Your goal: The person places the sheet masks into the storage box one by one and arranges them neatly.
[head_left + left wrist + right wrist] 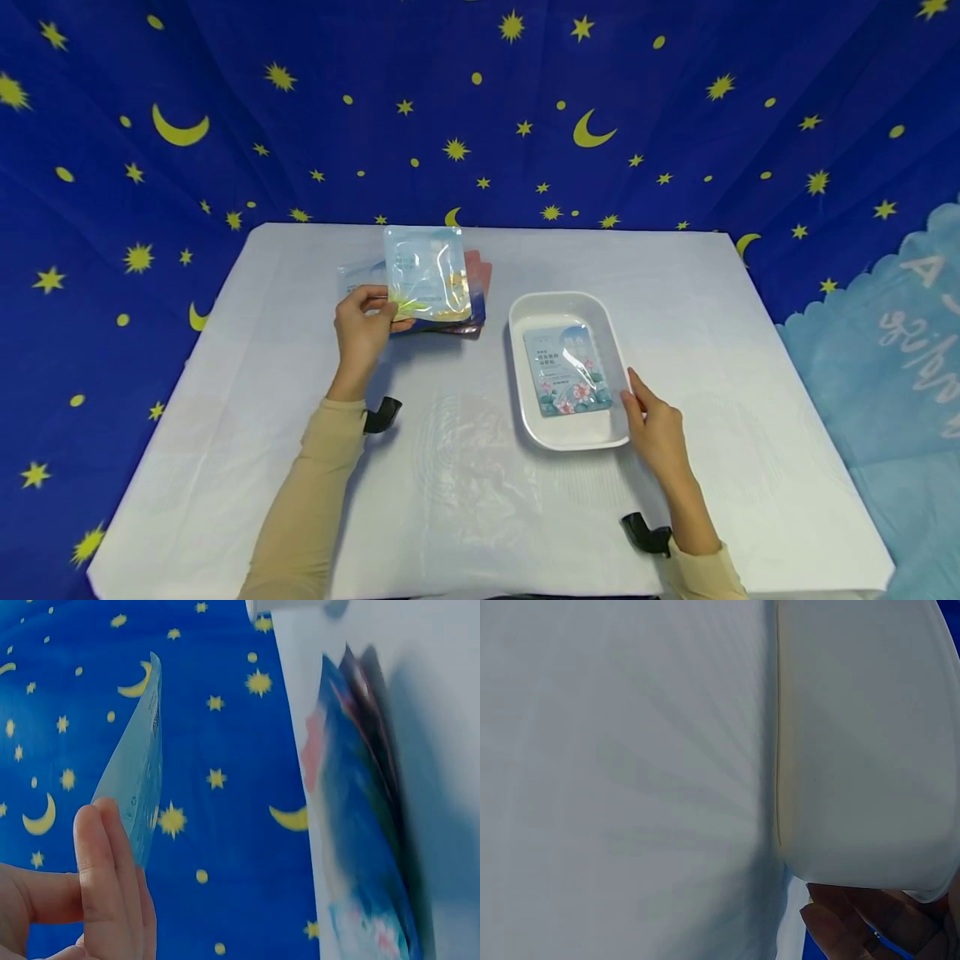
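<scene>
My left hand pinches a light-blue sachet by its lower left corner, raised above a pile of flat packets. In the left wrist view the sachet appears nearly edge-on between thumb and fingers, apart from the pile. My right hand holds the right rim of a white rectangular tray, thumb and fingers at its edge. Inside the tray lies one pale-blue packet with pink flowers. The right wrist view shows the tray's outer wall with fingertips beside it.
A white cloth covers the table. Behind it hangs a dark blue curtain with yellow stars and moons. Light-blue fabric with white lettering is at the right. Black mounts are strapped at both wrists.
</scene>
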A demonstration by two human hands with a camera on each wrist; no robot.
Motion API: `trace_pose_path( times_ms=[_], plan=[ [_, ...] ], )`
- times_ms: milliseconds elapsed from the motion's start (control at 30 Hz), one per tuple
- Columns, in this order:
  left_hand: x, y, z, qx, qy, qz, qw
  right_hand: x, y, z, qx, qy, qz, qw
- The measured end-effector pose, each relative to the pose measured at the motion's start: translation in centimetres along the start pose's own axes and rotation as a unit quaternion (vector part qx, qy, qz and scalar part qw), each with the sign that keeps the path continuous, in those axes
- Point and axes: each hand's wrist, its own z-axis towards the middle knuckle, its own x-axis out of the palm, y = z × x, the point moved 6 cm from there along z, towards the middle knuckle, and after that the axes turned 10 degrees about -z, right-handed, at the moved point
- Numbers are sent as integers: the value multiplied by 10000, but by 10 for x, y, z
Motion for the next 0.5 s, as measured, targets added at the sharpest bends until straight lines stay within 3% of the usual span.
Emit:
trace_pose_path(
  times_ms=[500],
  plan=[
    [59,19,-26,-204,727,-123,9971,0,1,0,27,-4,-7,10000]
  ],
)
